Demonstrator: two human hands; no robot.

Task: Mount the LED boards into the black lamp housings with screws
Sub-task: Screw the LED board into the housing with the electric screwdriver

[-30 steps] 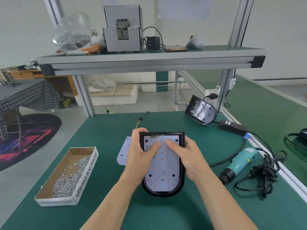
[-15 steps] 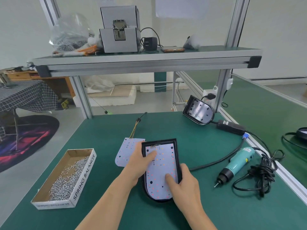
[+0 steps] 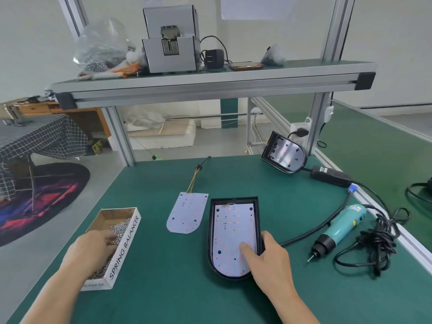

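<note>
Your left hand [image 3: 93,249] has left the LED board [image 3: 230,232] and gone across to the cardboard box [image 3: 131,232] by the left edge of the bench. It now lies over the loose screws [image 3: 120,226] inside. Both hands were pressing the board down a second ago, so the seating looks done and you seem to be starting on the fastening.

The hand is blurred, palm down, with its fingers reaching in among the screws. You cannot tell from here whether it has picked any up yet.

Your right hand [image 3: 268,260] has slid back to the near right side of the black lamp housing [image 3: 233,199]. The thumb presses flat on the board while the fingers wrap the outside of the right wall, so you are clamping board and housing together. The forearm comes in from the near edge at a slant.

The board lies flat inside the housing, in the middle of the bench towards the near edge, and no screws show in it. A second LED board [image 3: 187,212] lies bare just to its left, wires trailing towards the far edge. The electric screwdriver [image 3: 339,230] lies untouched by the right edge, and an empty housing [image 3: 284,155] leans near the far right corner.
</note>
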